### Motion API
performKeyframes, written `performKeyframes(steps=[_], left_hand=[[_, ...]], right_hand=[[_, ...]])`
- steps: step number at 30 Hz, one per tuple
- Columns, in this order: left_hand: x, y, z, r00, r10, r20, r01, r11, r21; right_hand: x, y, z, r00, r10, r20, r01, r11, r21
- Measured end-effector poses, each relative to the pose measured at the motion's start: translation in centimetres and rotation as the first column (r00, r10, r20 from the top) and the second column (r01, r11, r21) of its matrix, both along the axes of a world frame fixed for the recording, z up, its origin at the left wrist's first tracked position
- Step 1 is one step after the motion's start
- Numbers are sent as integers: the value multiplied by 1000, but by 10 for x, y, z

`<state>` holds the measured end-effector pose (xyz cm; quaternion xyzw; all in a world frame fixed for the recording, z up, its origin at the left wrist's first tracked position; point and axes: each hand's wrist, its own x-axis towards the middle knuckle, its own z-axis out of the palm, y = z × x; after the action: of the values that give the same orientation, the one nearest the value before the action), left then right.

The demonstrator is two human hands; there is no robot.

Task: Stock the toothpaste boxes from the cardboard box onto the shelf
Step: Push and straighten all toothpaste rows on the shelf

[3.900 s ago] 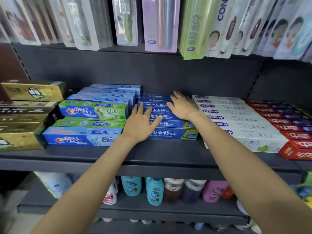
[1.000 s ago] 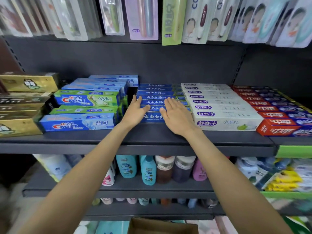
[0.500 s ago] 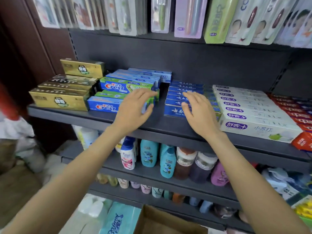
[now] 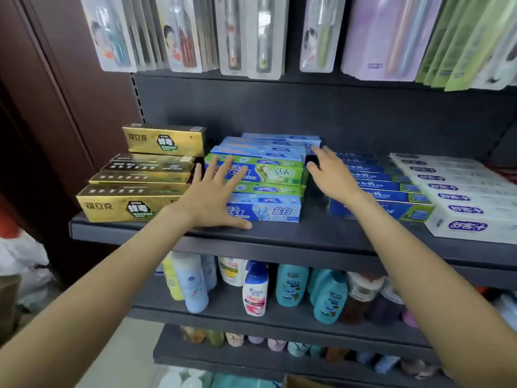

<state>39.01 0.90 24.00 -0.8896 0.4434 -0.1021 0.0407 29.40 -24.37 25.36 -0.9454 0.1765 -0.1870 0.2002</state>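
Both hands shifted left: left hand (image 4: pixel 214 196) splayed, seemingly touching Crest boxes (image 4: pixel 263 189).

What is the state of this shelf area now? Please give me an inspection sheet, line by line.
Surface: dark shelf, front strip bare.
Job's things: Crest boxes stacked between gold boxes and dark blue boxes; white boxes at far right; a corner of the cardboard box shows at the bottom edge.
Clutter: nothing seen.
Hands: left hand flat with spread fingers against the Crest fronts; right hand open beside the stack's right end; neither holds anything.
Cables: nothing seen.
Surroundings: toothbrush packs hang above; shampoo bottles on the shelf below.
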Motion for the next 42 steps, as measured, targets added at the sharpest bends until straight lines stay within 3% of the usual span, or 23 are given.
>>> performKeyframes(steps=[6,10,16,25,29,33,36,42], left_hand=[[7,-28,-10,989,-94,110,98,995,-30],[13,-33,-17,985,-111,136,124,988,-97],[20,-40,-18,963,-156,220,200,961,-190],[18,-45,-19,962,-203,185,250,925,-285],[18,-44,-19,961,-205,184,251,927,-278],[18,-44,-19,962,-200,185,247,927,-284],[16,-43,-19,962,-199,185,247,924,-291],[18,-44,-19,962,-204,181,250,925,-285]], right_hand=[[52,-32,13,990,-96,-107,110,984,141],[74,-42,14,980,-81,-182,105,986,130],[76,-39,14,979,-56,-194,77,992,102],[64,-44,13,995,62,-72,-55,994,95],[59,-56,8,995,-51,-92,67,980,190],[59,-65,11,952,-117,-284,111,993,-38],[62,-65,6,936,-156,-314,97,975,-198],[61,-67,0,945,-154,-288,93,972,-215]])
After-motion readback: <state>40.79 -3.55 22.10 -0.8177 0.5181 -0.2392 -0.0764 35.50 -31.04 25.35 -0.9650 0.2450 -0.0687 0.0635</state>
